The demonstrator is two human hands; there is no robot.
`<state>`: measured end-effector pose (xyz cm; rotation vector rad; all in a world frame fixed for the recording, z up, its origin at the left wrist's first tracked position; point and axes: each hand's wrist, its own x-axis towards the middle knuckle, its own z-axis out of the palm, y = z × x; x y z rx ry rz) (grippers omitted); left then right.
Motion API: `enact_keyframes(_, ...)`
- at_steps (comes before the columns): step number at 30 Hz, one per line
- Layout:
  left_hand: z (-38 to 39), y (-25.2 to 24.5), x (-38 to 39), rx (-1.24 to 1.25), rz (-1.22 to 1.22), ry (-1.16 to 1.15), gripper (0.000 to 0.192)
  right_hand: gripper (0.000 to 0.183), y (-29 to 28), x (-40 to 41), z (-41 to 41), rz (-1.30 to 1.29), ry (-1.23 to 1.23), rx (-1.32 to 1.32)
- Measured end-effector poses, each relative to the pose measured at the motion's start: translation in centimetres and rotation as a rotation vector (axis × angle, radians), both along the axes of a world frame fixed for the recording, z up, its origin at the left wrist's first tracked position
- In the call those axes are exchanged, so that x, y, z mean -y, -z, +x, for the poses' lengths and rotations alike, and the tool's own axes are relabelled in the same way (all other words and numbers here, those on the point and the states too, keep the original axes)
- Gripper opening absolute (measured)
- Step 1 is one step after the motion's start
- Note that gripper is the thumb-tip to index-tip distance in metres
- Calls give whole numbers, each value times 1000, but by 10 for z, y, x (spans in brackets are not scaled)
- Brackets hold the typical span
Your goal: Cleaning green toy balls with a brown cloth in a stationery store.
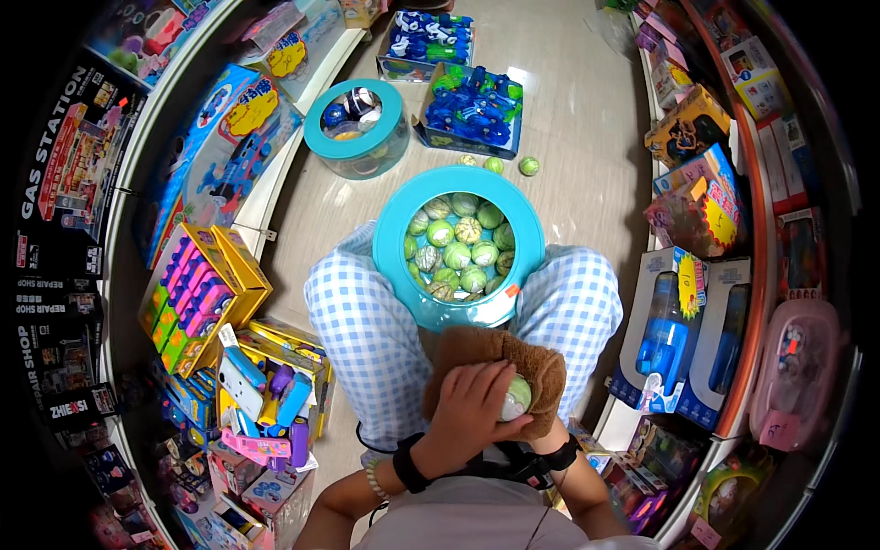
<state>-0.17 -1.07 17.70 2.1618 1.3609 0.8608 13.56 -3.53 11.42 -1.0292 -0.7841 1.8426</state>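
My left hand (pixel 474 405) holds a green-and-white patterned ball (pixel 517 399) against a brown plush cloth (pixel 467 344). Under the cloth is my right hand (pixel 550 438), mostly covered, with little more than the wrist showing; it bears the cloth from below and its fingers are hidden. Just beyond, between my knees, stands a clear round tub with a turquoise rim (pixel 392 227). Through its round opening several similar balls (pixel 457 254) show, mostly green, some yellowish or dark striped.
Three loose balls (pixel 493 164) lie on the floor behind the tub. Beyond are another turquoise-rimmed tub (pixel 378 144) and a box of blue and green toys (pixel 474 110). Boxed toys line the left shelf (pixel 275 185) and right shelf (pixel 746 275). An open toy box (pixel 275 385) stands by my left knee.
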Motion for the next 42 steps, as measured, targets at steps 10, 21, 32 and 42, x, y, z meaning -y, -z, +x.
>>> enact_keyframes(10, -23, 0, 10, 187, -202, 22, 54, 38, -1, -20, -7, -220, -52, -737)
enact_keyframes(21, -21, 0, 7, 185, -180, 2, 62, 38, -54, -26, -24, 157, -103, 9)
enact_keyframes(32, -32, -11, -1, 193, -232, -43, 24, 40, -22, -19, -28, -110, -103, -244)
enact_keyframes(42, -31, -14, -5, 194, -197, 47, 67, 42, -18, -17, -12, -65, -24, -222)
